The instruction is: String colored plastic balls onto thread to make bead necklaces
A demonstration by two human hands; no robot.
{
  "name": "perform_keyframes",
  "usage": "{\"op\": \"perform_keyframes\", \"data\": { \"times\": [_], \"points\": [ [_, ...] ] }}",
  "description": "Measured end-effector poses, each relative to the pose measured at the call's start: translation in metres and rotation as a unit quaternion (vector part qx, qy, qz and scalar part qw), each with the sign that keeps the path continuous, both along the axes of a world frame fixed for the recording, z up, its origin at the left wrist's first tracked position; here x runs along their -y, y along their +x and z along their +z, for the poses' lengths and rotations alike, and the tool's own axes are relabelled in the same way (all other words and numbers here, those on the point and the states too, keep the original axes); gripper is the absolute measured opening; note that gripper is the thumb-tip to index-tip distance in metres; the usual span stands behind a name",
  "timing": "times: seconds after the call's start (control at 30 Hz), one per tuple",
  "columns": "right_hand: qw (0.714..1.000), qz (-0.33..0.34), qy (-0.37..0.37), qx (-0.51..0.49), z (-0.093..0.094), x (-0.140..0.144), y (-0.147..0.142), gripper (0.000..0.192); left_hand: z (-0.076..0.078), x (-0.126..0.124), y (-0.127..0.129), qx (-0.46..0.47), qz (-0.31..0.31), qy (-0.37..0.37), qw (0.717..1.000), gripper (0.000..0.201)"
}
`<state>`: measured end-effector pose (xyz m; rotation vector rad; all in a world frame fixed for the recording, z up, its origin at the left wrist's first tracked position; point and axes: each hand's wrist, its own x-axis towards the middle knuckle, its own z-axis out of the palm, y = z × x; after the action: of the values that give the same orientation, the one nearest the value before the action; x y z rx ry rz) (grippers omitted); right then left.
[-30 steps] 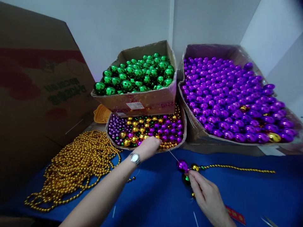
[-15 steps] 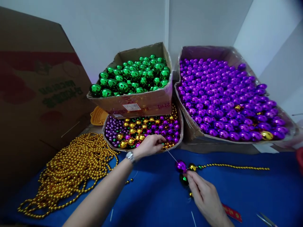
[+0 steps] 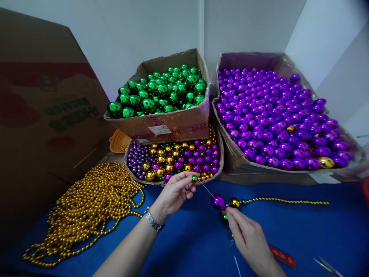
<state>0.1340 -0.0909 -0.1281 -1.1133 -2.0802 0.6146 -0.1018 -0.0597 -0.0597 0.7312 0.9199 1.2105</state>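
My left hand (image 3: 175,192) pinches a small green bead (image 3: 195,178) at the tip of a thin needle or wire (image 3: 205,187), just in front of a shallow tray of mixed gold and purple beads (image 3: 173,159). My right hand (image 3: 248,238) holds the strand where a large purple ball (image 3: 218,201), a gold ball (image 3: 234,202) and a green ball (image 3: 224,218) sit. From there a string of small gold beads (image 3: 288,201) trails right across the blue cloth (image 3: 196,246).
A box of green balls (image 3: 161,92) rests over the mixed tray. A large box of purple balls (image 3: 276,115) stands at right. A heap of gold bead chain (image 3: 89,207) lies left, beside a big cardboard box (image 3: 43,115). Scissors (image 3: 325,266) and a red tag (image 3: 281,256) lie bottom right.
My left hand has drawn back out of the mixed tray toward me, now showing a small green bead at the wire tip. My right hand has stayed on the strand.
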Motion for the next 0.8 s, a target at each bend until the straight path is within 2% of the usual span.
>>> {"op": "perform_keyframes", "data": {
  "times": [0.5, 0.8],
  "points": [
    [0.999, 0.003, 0.031, 0.011, -0.0011, -0.0013, -0.0013, 0.027, -0.0039, 0.0031, -0.0003, 0.048, -0.009, -0.029, 0.998, 0.024],
    [0.999, -0.006, 0.043, 0.014, -0.0005, -0.0007, 0.0, 0.027, -0.0074, 0.0048, 0.0004, 0.006, 0.004, 0.028, 1.0, 0.019]
  ]
}}
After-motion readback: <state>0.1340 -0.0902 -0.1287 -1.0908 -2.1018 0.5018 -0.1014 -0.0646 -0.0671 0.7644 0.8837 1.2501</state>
